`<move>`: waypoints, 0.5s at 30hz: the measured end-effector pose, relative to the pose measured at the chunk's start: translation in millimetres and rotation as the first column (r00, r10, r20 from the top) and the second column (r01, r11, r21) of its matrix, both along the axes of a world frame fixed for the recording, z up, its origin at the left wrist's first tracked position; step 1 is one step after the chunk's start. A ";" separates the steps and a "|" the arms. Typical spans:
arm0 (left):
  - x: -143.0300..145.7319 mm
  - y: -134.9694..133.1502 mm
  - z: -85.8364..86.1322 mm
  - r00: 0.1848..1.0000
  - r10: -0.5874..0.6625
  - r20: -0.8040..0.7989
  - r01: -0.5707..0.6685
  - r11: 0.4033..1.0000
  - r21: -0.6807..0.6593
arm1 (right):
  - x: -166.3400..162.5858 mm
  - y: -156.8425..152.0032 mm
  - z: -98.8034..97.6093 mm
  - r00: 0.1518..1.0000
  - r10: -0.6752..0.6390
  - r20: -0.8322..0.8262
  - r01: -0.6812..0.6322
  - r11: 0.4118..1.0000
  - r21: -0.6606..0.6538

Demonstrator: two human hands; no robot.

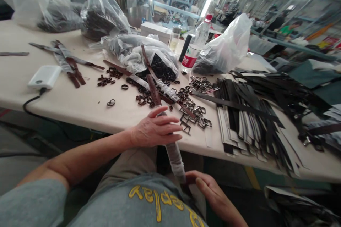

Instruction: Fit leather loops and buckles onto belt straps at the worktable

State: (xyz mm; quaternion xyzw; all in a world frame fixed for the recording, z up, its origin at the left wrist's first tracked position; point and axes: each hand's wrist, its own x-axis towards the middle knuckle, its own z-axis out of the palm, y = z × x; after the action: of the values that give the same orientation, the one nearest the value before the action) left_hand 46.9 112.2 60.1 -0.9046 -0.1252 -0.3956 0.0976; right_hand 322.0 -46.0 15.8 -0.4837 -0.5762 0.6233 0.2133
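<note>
My left hand lies at the table's near edge with its fingers stretched out flat over a plastic-wrapped belt strap that hangs down off the table. My right hand is below the table near my lap, fingers curled at the strap's lower end. More brown straps cross a pile of dark loops spilling from a clear bag. Metal buckles lie scattered just beyond my left hand.
A big stack of dark belt strips fills the table's right side. A water bottle, several plastic bags and a white power bank with a cable stand on the table. Other straps lie at the left.
</note>
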 end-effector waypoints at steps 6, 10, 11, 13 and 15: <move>33.9 -29.6 -16.7 0.995 -0.096 -0.024 0.096 0.995 0.028 | -50.6 20.2 28.4 0.969 -0.183 -0.165 0.195 0.979 0.061; 29.3 -33.9 -22.8 0.989 0.016 0.148 -0.009 0.999 -0.049 | -63.8 24.4 24.8 0.939 -0.278 -0.202 0.295 0.953 0.062; 23.9 -34.1 -26.2 0.969 0.095 0.229 -0.069 0.990 -0.119 | -61.6 23.0 23.6 0.943 -0.265 -0.203 0.284 0.956 0.072; 10.7 -35.9 -34.8 0.879 0.269 0.394 -0.134 0.932 -0.337 | -52.8 17.6 21.5 0.953 -0.231 -0.195 0.249 0.966 0.074; -2.2 -40.6 -43.0 0.749 0.413 0.518 -0.013 0.791 -0.612 | -42.6 10.5 19.2 0.968 -0.182 -0.171 0.195 0.979 0.061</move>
State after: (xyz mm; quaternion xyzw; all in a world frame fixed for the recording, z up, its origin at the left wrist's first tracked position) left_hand 44.8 71.5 17.1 -0.6837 -0.3710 -0.6022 -0.1796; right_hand 279.4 -35.5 35.0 -0.4746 -0.5319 0.6151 0.3370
